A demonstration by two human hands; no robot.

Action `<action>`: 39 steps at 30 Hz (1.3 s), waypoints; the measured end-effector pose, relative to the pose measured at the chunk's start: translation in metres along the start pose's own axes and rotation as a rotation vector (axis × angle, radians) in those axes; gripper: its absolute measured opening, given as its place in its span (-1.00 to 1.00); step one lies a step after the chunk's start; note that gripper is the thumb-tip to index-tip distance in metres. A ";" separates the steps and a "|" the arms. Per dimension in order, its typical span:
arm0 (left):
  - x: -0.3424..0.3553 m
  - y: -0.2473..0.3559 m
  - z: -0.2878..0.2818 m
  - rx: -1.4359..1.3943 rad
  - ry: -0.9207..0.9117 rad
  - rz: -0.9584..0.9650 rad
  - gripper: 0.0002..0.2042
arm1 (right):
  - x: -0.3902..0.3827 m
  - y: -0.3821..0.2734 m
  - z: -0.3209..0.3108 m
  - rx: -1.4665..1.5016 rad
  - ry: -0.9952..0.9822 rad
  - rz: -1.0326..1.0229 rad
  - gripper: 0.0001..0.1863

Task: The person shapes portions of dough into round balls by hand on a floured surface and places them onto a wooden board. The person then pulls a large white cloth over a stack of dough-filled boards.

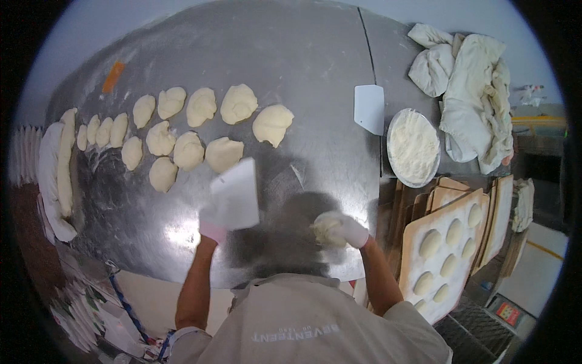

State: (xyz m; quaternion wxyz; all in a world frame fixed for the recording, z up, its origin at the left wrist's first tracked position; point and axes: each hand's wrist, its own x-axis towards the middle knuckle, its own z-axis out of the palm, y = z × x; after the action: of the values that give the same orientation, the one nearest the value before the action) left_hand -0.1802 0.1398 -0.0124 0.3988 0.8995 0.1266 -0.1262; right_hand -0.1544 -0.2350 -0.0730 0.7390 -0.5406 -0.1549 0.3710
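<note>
My gloved left hand (213, 229) is closed on a white dough scraper (236, 193), its broad flat blade raised over the metal table. Near the table's front edge, my gloved right hand (353, 232) cups a small piece of dough (326, 228). Motion blurs its fingers, and part of the dough is hidden under them. Ahead and to the left lie several loose dough lumps; the one closest to the scraper (224, 154) sits just beyond its blade. Another lump (273, 125) lies apart at the right end of the group. Smaller dough pieces (104, 131) stand in a row farther left.
A second white scraper (369, 109) lies near the table seam, beside a round dish of flour (414, 147). Crumpled cloths (473, 97) lie at the far right. Below them stands a floured board (441, 258) with several dough rounds. A cloth-wrapped dough roll (64, 173) edges the left side.
</note>
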 end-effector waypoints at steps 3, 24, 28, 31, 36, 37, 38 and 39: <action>0.064 0.015 -0.031 0.203 0.010 0.154 -0.66 | -0.005 0.005 0.005 -0.611 0.066 0.341 -0.53; 0.097 0.070 0.085 0.120 -0.072 0.157 -0.69 | 0.078 0.025 -0.026 -0.829 0.993 0.098 -0.40; 0.072 -0.018 -0.034 0.437 0.074 0.196 -0.67 | 0.035 0.009 -0.025 -1.328 0.751 0.143 -0.40; 0.076 -0.051 -0.091 0.350 0.174 -0.168 -0.63 | 0.056 -0.005 -0.005 -1.431 0.706 0.333 -0.35; 0.066 -0.042 -0.099 0.162 0.250 -0.124 -0.59 | 0.154 -0.025 0.062 -1.010 0.593 0.098 -0.33; 0.056 -0.043 -0.094 0.174 0.282 -0.176 -0.59 | 0.175 -0.027 0.073 -1.004 0.638 0.089 -0.33; 0.041 -0.047 -0.088 0.119 0.291 -0.196 -0.65 | 0.195 -0.027 0.084 -0.969 0.512 0.030 -0.33; 0.026 -0.055 -0.082 0.125 0.243 -0.166 -0.66 | 0.216 -0.026 0.092 -0.977 0.543 0.048 -0.32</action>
State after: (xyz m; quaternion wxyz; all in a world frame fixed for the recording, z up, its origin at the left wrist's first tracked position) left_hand -0.1638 0.2399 -0.0054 0.3121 0.9176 0.2395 -0.0566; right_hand -0.0561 -0.0207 -0.0526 0.4075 -0.8996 -0.1007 0.1203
